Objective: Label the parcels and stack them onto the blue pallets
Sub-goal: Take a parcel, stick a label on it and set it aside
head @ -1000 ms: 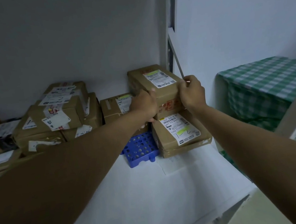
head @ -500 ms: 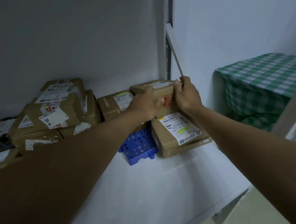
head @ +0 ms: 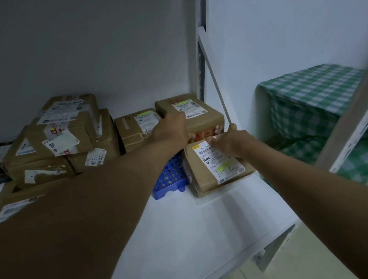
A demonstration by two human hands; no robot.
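Note:
A brown top parcel [head: 201, 119] with a white label lies flat on a larger labelled parcel [head: 219, 169], marked "1-2" by hand. That lower parcel sits on a blue pallet [head: 169, 178], which shows only at its left. My left hand [head: 172, 130] grips the top parcel's left front edge, and its fingertips are hidden. My right hand [head: 227, 140] hovers over the lower parcel's label with loose fingers. Its index finger reaches the top parcel's front right corner.
Another parcel [head: 137, 129] stands just left of the top one. A pile of several labelled parcels [head: 66, 140] fills the shelf's left. The white shelf board [head: 191, 236] lies in front. A metal upright [head: 202, 55] stands behind, and a green checked cloth [head: 308, 99] to the right.
The top parcel has gone down flat onto the lower one and slid back. My right hand has let go and drawn back. My left hand stays on the parcel's left side.

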